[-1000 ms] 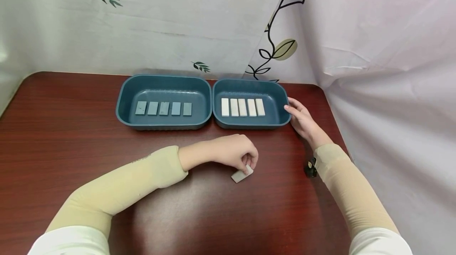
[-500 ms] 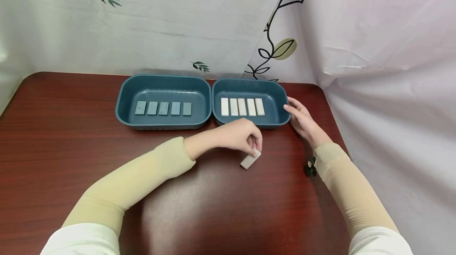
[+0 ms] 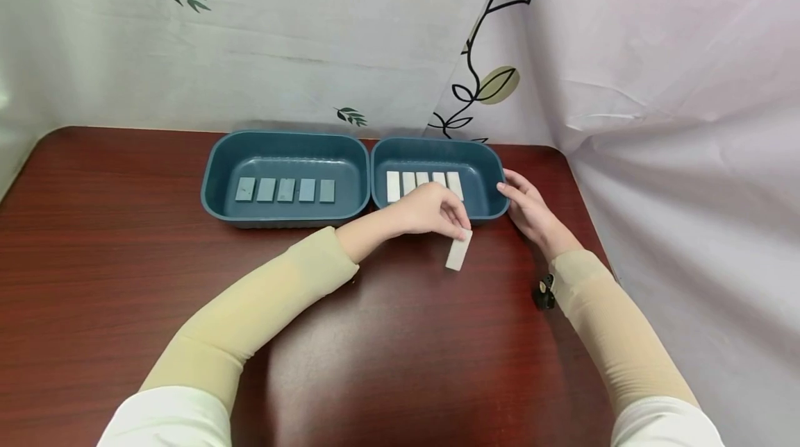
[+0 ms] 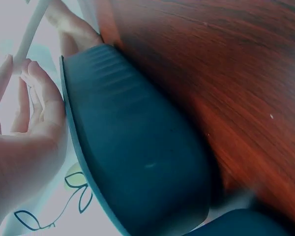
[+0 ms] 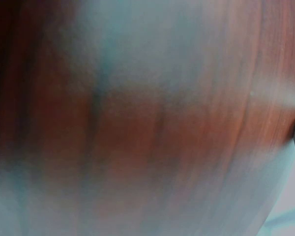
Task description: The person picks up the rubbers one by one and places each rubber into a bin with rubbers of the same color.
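Note:
My left hand [image 3: 428,214] pinches one end of a white rectangular block [image 3: 459,250] between thumb and fingers. The block hangs tilted in front of the right blue bin [image 3: 481,216]. In the left wrist view the white block [image 4: 30,32] shows edge-on, held at the fingertips beside the bin wall [image 4: 132,137]. My right hand [image 3: 530,209] holds that bin's right end, thumb over the rim and fingers along the outside. Inside the bin, several white blocks [image 3: 393,187] lie in a row, partly hidden by my left hand. The right wrist view shows mostly blurred table.
Left of it, touching, stands a larger blue bin [image 3: 215,200] with several grey-blue blocks [image 3: 285,189] in a row. Both stand near the back edge of the reddish-brown table [image 3: 125,259]. A white patterned curtain [image 3: 281,37] hangs behind and on the right.
My left hand has carried the white block up off the table, forward and to the right, turning it more upright. My right hand stays at the bin's end.

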A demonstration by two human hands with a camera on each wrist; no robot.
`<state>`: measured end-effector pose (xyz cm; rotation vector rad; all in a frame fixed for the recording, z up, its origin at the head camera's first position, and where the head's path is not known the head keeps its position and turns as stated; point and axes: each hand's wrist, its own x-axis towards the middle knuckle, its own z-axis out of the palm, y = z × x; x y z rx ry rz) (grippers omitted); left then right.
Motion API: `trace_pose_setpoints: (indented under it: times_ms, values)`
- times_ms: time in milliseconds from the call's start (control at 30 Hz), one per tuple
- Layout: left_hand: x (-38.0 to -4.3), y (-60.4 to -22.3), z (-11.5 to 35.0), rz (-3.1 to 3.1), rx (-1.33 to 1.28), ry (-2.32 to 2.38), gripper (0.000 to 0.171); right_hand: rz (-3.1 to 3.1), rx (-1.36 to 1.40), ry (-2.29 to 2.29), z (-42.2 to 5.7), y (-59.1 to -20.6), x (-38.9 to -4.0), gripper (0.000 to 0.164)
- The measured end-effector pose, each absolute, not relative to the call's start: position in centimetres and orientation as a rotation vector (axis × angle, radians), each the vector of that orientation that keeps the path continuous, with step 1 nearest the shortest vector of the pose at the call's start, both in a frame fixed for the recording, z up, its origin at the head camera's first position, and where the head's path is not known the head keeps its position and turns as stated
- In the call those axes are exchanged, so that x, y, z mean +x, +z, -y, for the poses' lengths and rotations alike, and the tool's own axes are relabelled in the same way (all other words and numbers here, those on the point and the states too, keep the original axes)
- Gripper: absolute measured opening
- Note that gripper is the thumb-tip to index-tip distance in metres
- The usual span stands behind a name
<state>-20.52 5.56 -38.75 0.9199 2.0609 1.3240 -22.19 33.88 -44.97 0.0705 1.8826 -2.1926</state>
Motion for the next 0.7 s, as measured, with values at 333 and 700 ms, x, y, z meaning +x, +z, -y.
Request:
trace_pose_setpoints:
  times_ms: [333,700]
  values:
    - [-21.3,-37.9,-5.9,-2.069,0.752,1.433,0.015,-1.887,0.082,-2.185,-33.9,-44.8,-22.1,0.024]
    - [-23.4,-37.9,-6.6,-1.986,0.574,1.586,0.017,-1.88,0.064,-2.186,-33.8,-44.9,-22.1,0.022]
